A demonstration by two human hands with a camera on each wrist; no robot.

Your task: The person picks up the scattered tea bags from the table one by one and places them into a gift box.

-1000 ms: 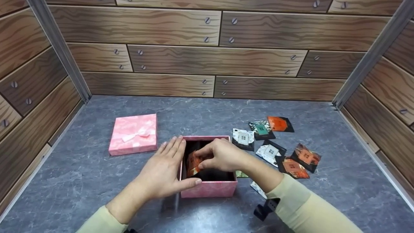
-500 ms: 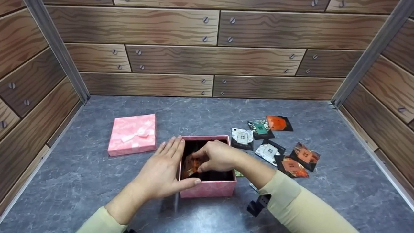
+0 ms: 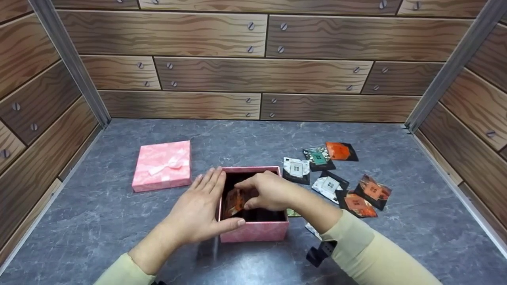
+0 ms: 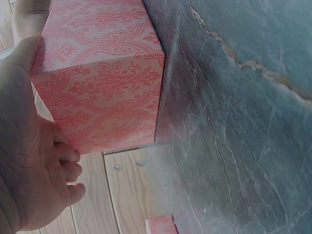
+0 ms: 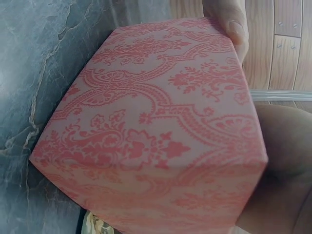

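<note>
In the head view, an uncovered pink box (image 3: 254, 231) with a dark inside stands on the grey marbled table. My left hand (image 3: 200, 209) rests along its left rim with straight fingers, thumb stretched over the front edge. The left wrist view shows that same left hand (image 4: 36, 161) against the box's patterned wall (image 4: 105, 105). My right hand (image 3: 271, 192) reaches into the box from the right, thumb and forefinger at the edge of an orange-and-dark sachet (image 3: 233, 204) standing against the left inner wall. In the right wrist view the box (image 5: 151, 97) hides the right fingers.
The pink lid (image 3: 164, 164) with a bow lies back left. Right of the box lie several flat sachets: white (image 3: 296, 169), green (image 3: 319, 157) and orange (image 3: 340, 151) at the back, orange ones (image 3: 358, 203) further right. Wood-patterned walls (image 3: 206, 73) enclose the table.
The right hand and the orange sachet have gone slightly lower in the box, and the sachet now looks darker. The left hand stays on the rim.
</note>
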